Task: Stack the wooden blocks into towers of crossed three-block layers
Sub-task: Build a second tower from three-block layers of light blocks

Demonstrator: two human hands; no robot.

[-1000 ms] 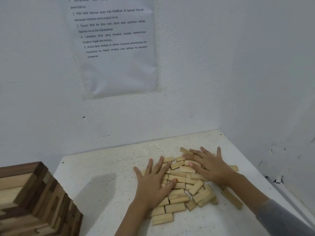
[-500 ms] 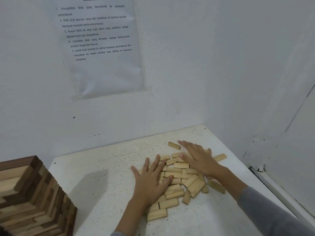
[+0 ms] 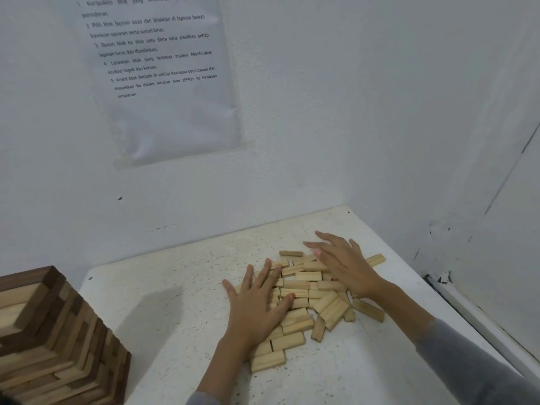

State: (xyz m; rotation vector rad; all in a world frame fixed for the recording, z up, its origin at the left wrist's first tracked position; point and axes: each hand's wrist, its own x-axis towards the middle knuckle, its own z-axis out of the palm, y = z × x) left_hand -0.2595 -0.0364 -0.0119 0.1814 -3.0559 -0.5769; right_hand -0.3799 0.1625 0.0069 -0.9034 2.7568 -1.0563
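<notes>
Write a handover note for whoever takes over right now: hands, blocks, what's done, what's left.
Left hand: open, flat on the near-left side of the loose block pile.
Right hand: open, fingers straight, on the pile's far-right side.
The pile lies flat on the white table, with a stray block beyond the right hand.
Done: one tower stands at the left.
Left: no layer started from the pile, so all of it needs stacking.

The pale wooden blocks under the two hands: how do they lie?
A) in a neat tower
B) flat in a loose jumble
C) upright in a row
B: the pale wooden blocks lie flat and jumbled under the open left hand and right hand.
</notes>
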